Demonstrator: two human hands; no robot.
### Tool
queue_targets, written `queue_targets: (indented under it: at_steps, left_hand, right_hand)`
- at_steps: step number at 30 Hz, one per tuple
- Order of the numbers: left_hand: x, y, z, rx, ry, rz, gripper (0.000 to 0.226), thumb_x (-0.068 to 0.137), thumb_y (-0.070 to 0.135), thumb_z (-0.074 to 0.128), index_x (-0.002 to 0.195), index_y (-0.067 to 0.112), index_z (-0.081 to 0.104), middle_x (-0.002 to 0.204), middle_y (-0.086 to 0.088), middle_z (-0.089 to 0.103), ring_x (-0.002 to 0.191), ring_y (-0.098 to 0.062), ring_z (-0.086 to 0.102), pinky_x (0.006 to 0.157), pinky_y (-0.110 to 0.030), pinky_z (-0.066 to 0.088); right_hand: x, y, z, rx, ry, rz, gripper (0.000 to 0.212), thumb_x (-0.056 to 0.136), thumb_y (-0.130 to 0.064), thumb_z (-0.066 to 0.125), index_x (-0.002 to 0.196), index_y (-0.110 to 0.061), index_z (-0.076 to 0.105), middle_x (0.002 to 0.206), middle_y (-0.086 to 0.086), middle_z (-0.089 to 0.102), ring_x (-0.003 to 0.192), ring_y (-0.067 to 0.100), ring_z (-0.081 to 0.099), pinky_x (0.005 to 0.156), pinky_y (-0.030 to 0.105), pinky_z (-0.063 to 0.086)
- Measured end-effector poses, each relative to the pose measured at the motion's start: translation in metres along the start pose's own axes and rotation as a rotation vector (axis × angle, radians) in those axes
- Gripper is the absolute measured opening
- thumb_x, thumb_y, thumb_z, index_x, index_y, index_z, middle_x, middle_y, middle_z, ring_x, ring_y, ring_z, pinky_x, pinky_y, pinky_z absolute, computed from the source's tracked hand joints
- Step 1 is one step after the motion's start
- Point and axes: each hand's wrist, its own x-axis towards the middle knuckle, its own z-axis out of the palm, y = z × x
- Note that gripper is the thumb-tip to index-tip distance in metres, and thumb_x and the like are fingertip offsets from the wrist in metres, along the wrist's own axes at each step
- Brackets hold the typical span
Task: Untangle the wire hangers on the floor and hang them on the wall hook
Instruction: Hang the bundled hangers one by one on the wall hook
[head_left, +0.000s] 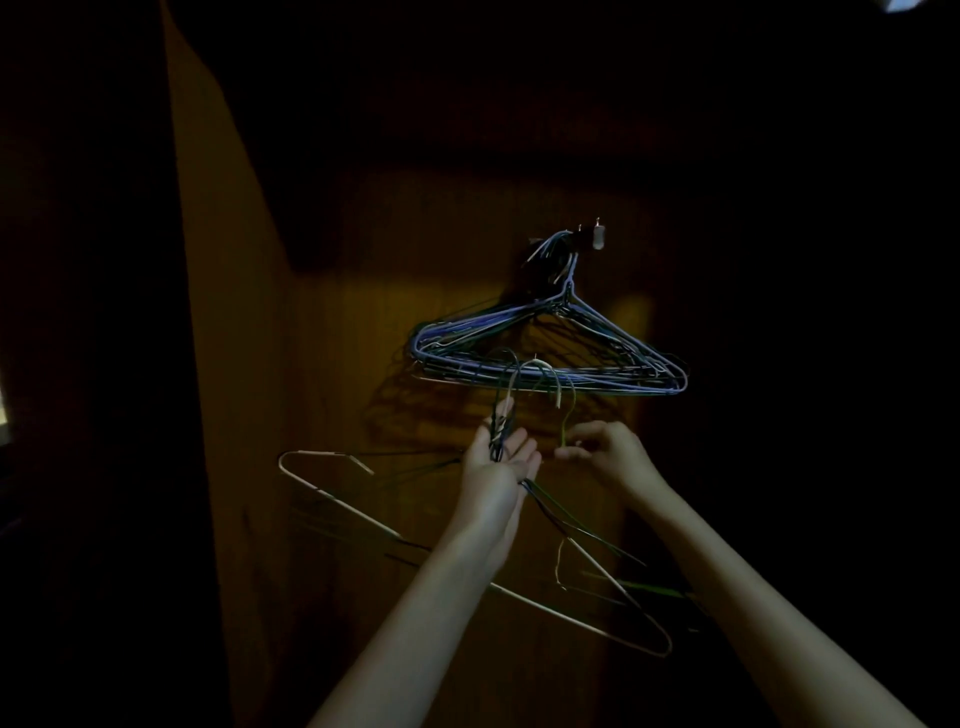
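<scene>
Hangers, wire, loose bundle (519, 592): lower centre of frame, several pieces, pale and dark, held up before a wooden wall panel (363, 291). Widest pale frame reaching to lower left, shoulder bend at about mid-left; remaining frames fanning toward lower right. Necks gathered together, hooks rising above the palm; likely bunched this way so all hooks can go over the peg in one pass.

Left hand (501, 457): centre of frame, palm turned up, fingers lying loosely round the twisted necks, carrying the bundle's weight. Grasp partial; fingers not fully closed.

Hook tips of the bundle: just above left hand, overlapping the bottom bars of the hung set in view; touching or apart, cannot tell.

Right hand (605, 449): right of centre, fingertips pinching a thin greenish hook wire (565, 421), probably to free it from, or line it up with, its neighbours.

Hung hangers, blue and dark (550, 348): centre, already suspended in a stack from wall hook (592, 239), upper centre.

Remainder of frame: very dark, nothing legible.

Status, judged: largely done; last bundle not yet hung.
</scene>
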Motion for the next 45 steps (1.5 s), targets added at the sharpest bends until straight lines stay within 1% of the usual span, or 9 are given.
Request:
queue_targets:
  at_steps: [3,9,16,24,28,31,37,40,45]
  left_hand:
    - [0.002,0.0,0.0,0.003,-0.002,-0.009,0.069,0.09,-0.023,0.026,0.144,0.018,0.033,0.146,-0.023,0.035,0.133,-0.029,0.04,0.111,-0.039,0.034]
    - [0.009,-0.003,0.007,0.033,-0.019,-0.009,0.068,0.091,-0.021,0.027,0.144,0.021,0.034,0.146,-0.021,0.037,0.132,-0.027,0.042,0.111,-0.037,0.035]
    - [0.025,-0.001,0.018,-0.088,0.025,0.0,0.067,0.091,-0.021,0.03,0.148,0.015,0.025,0.144,-0.024,0.037,0.132,-0.029,0.042,0.109,-0.034,0.035]
    - [0.053,0.008,0.024,-0.1,0.036,0.096,0.066,0.088,-0.025,0.029,0.139,0.016,0.039,0.143,-0.025,0.038,0.132,-0.029,0.041,0.108,-0.034,0.035]
    - [0.065,0.007,0.032,-0.102,0.013,0.105,0.066,0.088,-0.025,0.029,0.137,0.017,0.042,0.142,-0.025,0.039,0.132,-0.029,0.042,0.109,-0.035,0.035]
    - [0.071,0.003,0.037,-0.106,0.011,0.111,0.064,0.089,-0.024,0.028,0.138,0.015,0.04,0.142,-0.024,0.04,0.132,-0.029,0.041,0.11,-0.035,0.034]
    - [0.09,0.006,0.049,-0.148,0.052,0.119,0.065,0.089,-0.024,0.028,0.144,0.011,0.032,0.142,-0.026,0.04,0.132,-0.03,0.041,0.111,-0.036,0.032]
    - [0.098,0.01,0.052,-0.172,0.066,0.12,0.07,0.089,-0.024,0.028,0.149,0.012,0.019,0.142,-0.024,0.041,0.131,-0.029,0.043,0.111,-0.037,0.033]
    - [0.104,0.015,0.056,-0.2,0.082,0.14,0.073,0.089,-0.023,0.028,0.15,0.014,0.011,0.141,-0.025,0.041,0.131,-0.03,0.043,0.112,-0.039,0.032]
  right_hand:
    - [-0.001,-0.008,-0.006,0.231,0.022,0.022,0.007,0.087,-0.012,0.061,0.087,-0.018,0.064,0.085,-0.001,0.064,0.078,0.014,0.062,0.063,0.018,0.049]
    - [0.005,-0.028,-0.015,0.436,0.106,-0.025,0.012,0.088,-0.009,0.061,0.084,-0.02,0.065,0.084,0.001,0.067,0.081,0.018,0.066,0.072,0.034,0.056]
    - [0.008,-0.022,-0.018,0.424,0.026,-0.048,0.013,0.087,-0.014,0.062,0.082,-0.026,0.065,0.09,0.001,0.069,0.089,0.023,0.067,0.079,0.051,0.055]
    - [0.007,0.015,-0.037,0.351,0.183,-0.006,0.021,0.083,-0.009,0.066,0.082,-0.029,0.061,0.091,-0.002,0.064,0.089,0.016,0.063,0.077,0.03,0.054]
    - [0.012,0.029,-0.045,0.322,0.322,-0.041,0.013,0.084,-0.007,0.064,0.083,-0.02,0.064,0.088,-0.007,0.063,0.088,0.01,0.059,0.079,0.019,0.047]
    - [0.019,0.031,-0.05,0.307,0.448,-0.073,0.011,0.086,-0.006,0.061,0.087,-0.016,0.065,0.087,-0.006,0.061,0.084,0.006,0.056,0.068,0.007,0.043]
    - [0.044,0.033,-0.08,0.31,0.629,-0.125,0.01,0.088,-0.008,0.061,0.095,-0.009,0.068,0.088,0.003,0.064,0.083,0.013,0.058,0.069,0.009,0.045]
    - [0.064,0.035,-0.09,0.281,0.655,-0.099,0.014,0.089,-0.01,0.06,0.099,-0.004,0.069,0.091,0.004,0.064,0.087,0.014,0.058,0.076,0.025,0.045]
    - [0.103,0.045,-0.086,0.232,0.627,-0.035,0.016,0.089,-0.012,0.06,0.099,-0.004,0.069,0.091,0.003,0.062,0.09,0.013,0.056,0.077,0.024,0.04]
